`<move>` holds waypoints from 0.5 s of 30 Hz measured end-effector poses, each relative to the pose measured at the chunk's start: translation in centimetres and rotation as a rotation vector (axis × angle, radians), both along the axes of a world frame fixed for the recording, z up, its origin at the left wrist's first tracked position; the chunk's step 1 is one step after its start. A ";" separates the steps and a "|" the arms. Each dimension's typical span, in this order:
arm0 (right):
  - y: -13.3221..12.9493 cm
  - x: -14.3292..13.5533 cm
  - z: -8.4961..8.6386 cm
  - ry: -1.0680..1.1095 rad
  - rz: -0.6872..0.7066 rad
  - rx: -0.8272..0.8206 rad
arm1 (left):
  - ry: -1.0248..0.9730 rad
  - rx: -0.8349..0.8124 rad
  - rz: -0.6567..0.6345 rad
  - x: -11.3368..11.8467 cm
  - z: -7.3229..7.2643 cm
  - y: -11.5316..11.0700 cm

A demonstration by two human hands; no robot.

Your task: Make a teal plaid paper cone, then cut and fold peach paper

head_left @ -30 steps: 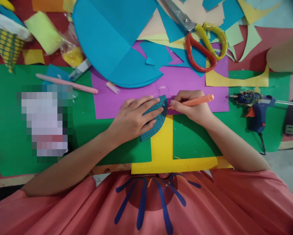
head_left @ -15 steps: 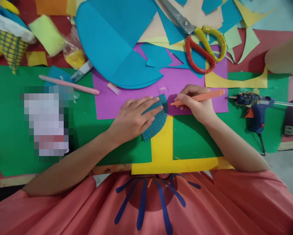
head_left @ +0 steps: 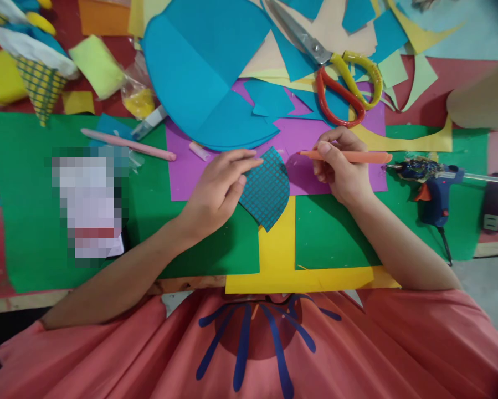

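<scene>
As seen from where I stood, the bench (head_left: 460,77) bore a red covering, with a green sheet (head_left: 28,238) laid across its near half. A large blue round paper (head_left: 190,50), visibly creased, rested partly over a purple sheet (head_left: 182,177). A yellow piece (head_left: 277,249), shaped like an inverted T, ran from the purple sheet to the near edge. The scissors (head_left: 315,47), with one yellow and one red handle, lay on paper scraps (head_left: 340,33) at the far side.

The left hand (head_left: 215,191) was positioned with fingers extended and thumb apart, over the left side of the checked piece; whether this grip pinched its edge, I could not tell. The right hand (head_left: 348,177) had its grip pinched around the orange marker. To its right lay a blue glue gun (head_left: 437,194), nozzle directed left.

The checked piece (head_left: 269,188), blue with dark lines, was located between the hands, overlapping the purple sheet and the yellow piece. The orange marker (head_left: 357,157) pointed left above the purple sheet, its tip apart from the checked piece. A small pale cap (head_left: 199,151) lay just below the blue round paper.
</scene>
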State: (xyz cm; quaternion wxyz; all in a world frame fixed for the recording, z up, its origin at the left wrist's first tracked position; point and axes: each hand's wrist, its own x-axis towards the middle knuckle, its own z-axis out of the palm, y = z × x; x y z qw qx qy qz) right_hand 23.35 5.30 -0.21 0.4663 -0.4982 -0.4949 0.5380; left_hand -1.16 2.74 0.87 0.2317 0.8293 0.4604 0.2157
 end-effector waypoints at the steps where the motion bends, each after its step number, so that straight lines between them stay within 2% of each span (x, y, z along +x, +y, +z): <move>1: 0.0 0.0 0.0 -0.011 0.002 0.002 | 0.037 0.018 0.020 -0.2 0.5 0.3; 7: -0.1 0.1 0.0 -0.038 0.049 0.032 | 0.378 0.071 0.161 -2.5 2.7 2.0; 10: -0.1 0.1 0.1 -0.013 0.051 0.024 | 0.435 0.055 0.111 -3.8 2.8 2.2; 15: 0.1 -0.2 0.8 0.158 0.059 -0.113 | 0.426 0.092 0.063 -4.4 2.8 1.9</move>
